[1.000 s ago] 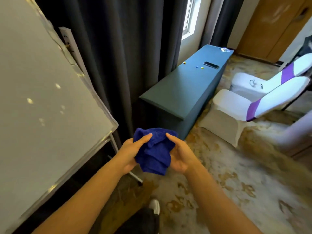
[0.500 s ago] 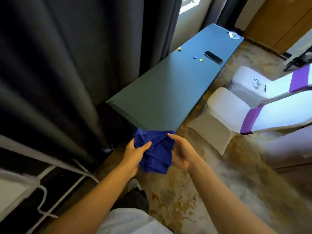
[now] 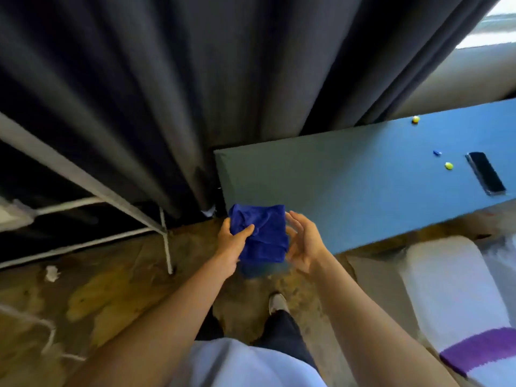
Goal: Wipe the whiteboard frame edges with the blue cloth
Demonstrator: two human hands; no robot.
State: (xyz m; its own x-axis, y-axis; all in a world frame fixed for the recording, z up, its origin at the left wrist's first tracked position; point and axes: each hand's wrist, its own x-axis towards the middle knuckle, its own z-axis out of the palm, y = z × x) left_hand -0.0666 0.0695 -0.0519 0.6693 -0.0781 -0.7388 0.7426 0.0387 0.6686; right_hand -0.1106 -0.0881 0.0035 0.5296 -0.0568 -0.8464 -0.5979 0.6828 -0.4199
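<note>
A crumpled blue cloth hangs in front of me at the near corner of a long table. My left hand grips its left side, thumb pressed onto the fabric. My right hand is at the cloth's right edge with fingers spread, and I cannot tell if it touches the cloth. Of the whiteboard only the grey stand leg and a white corner at the far left edge show; the board face is out of view.
Dark curtains fill the back. The blue-covered table carries a black phone and small yellow and blue pieces. A white chair with a purple band stands at the right. My shoe is on the patterned floor.
My view has swung right and down, so the whiteboard face has left the frame. My right hand has loosened from the cloth and its fingers have spread.
</note>
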